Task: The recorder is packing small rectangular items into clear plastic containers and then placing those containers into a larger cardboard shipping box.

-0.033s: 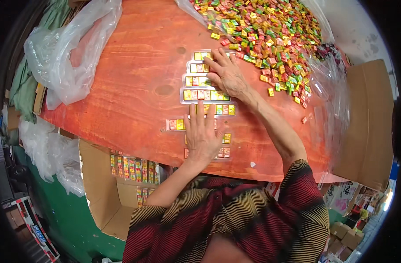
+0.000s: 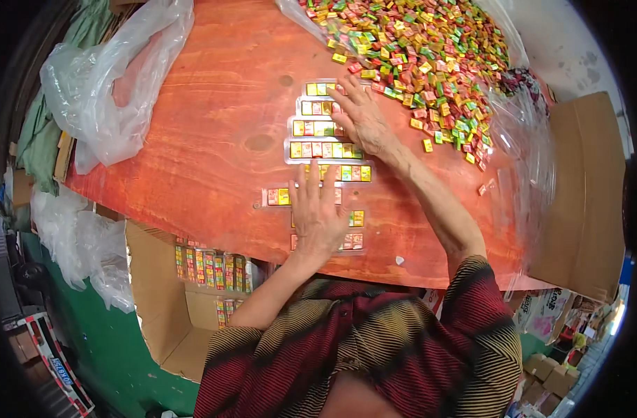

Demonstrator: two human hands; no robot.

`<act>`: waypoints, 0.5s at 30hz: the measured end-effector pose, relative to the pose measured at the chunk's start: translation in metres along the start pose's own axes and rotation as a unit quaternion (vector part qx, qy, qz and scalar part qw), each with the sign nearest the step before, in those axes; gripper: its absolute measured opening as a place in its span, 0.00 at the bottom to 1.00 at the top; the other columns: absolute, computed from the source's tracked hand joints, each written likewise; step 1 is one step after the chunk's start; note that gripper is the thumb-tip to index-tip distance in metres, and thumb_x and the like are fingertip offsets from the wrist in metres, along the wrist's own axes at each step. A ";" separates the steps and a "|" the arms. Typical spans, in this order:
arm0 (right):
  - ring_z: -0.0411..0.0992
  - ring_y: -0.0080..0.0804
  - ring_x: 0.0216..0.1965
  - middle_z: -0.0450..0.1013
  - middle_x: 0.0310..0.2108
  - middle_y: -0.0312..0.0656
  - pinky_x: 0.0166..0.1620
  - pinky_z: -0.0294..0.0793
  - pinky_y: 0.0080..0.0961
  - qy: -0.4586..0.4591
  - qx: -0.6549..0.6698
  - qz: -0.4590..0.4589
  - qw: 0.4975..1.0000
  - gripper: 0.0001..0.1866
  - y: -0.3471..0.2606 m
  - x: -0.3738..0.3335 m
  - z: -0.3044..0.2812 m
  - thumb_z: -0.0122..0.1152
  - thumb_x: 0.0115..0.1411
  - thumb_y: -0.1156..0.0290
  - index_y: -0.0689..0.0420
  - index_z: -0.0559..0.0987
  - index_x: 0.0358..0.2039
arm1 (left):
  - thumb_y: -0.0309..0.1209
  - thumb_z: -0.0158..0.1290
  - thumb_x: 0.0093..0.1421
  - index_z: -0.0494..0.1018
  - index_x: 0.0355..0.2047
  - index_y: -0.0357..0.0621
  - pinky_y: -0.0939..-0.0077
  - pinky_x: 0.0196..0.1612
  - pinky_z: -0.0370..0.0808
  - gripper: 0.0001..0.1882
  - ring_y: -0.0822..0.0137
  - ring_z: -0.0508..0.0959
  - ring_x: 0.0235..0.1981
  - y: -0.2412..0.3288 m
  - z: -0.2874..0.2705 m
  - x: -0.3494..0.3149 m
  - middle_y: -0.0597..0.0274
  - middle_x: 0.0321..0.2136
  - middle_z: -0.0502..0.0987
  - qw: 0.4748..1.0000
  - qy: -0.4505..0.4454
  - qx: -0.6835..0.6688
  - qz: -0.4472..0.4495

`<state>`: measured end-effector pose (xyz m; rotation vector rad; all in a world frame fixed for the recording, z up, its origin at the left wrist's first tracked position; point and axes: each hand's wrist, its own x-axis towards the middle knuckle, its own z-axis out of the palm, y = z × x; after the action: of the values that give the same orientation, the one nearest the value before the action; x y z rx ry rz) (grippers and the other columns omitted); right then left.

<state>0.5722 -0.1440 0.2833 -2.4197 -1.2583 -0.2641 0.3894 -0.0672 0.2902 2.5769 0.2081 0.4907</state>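
Clear plastic trays (image 2: 288, 150) lie one behind another in a column on the table, each with a row of small red, yellow and green boxed pieces. My left hand (image 2: 318, 221) lies flat with its fingers stretched over the nearer trays, covering the middle of several rows. Farther off, my right hand (image 2: 367, 129) reaches over the right ends of the far trays, fingers apart. Neither hand grips anything that I can see. Some pieces under both hands are hidden.
A large heap of loose small pieces (image 2: 430, 56) spreads across the far right of the reddish wooden table (image 2: 214, 83). Clear plastic bags (image 2: 103, 90) lie at the far left. Below the table edge stands an open carton (image 2: 151, 299) with filled trays. Upright cardboard (image 2: 586, 195) edges the right side.
Both hands stay over the same trays, with only slight finger movement. The whole view has shifted a little.
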 end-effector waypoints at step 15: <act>0.70 0.41 0.26 0.68 0.23 0.44 0.28 0.68 0.32 -0.001 0.214 0.269 0.939 0.15 -0.126 -0.162 -0.060 0.57 0.50 0.74 0.59 0.68 0.39 | 0.28 0.51 0.51 0.62 0.45 0.38 0.68 0.28 0.68 0.21 0.60 0.69 0.24 -0.003 -0.054 -0.070 0.54 0.26 0.67 0.989 0.015 -0.028 -0.141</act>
<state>0.3762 -0.2250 0.3148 -2.2567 -0.5319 0.1588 0.3042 -0.0563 0.3114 2.4335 0.5524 0.4239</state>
